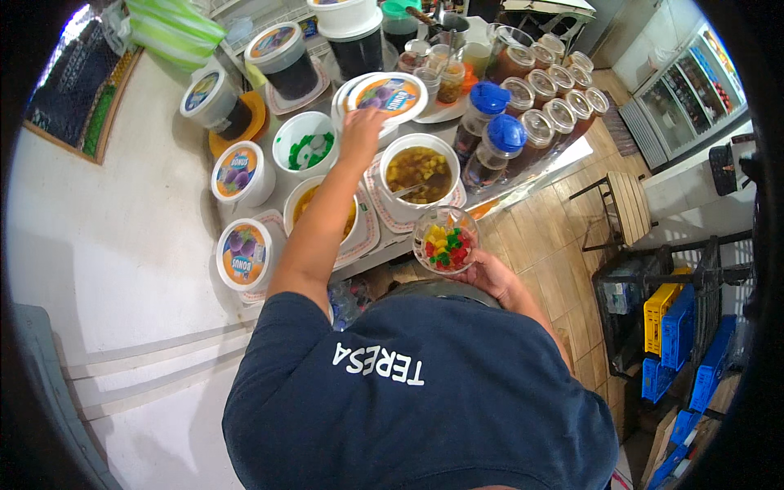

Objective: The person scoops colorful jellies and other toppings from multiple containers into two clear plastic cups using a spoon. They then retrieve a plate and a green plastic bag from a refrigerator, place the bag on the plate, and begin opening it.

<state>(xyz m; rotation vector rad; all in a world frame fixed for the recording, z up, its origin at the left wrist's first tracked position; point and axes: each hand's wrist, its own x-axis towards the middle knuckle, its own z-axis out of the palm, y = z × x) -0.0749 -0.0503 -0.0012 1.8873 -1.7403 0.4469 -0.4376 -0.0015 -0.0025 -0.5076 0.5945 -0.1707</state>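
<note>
Left hand (362, 129) stretched out over the grey counter (269, 192), fingers spread flat on the round printed lid (387, 92) of a white plastic tub; whether closed round the rim, cannot tell. Right hand (488, 273) low by the body, cupped firmly under a small clear plastic cup (445, 238) of red, yellow and green jelly cubes, held just off the counter's near edge.

Directly under the reaching forearm: an open white tub of yellow filling (325, 211). Just right of it, an open white tub of brown syrup with yellow chunks (419, 169), spoon handle sticking out. To the left, an open white tub of green jelly pieces (306, 149).

Risks, as a judgement: forearm dipping into the yellow tub or knocking the spoon; lid slipping and dropping into an open tub; cup tilting while attention sits on the far hand, spilling cubes to the tiled floor (563, 261).
</note>
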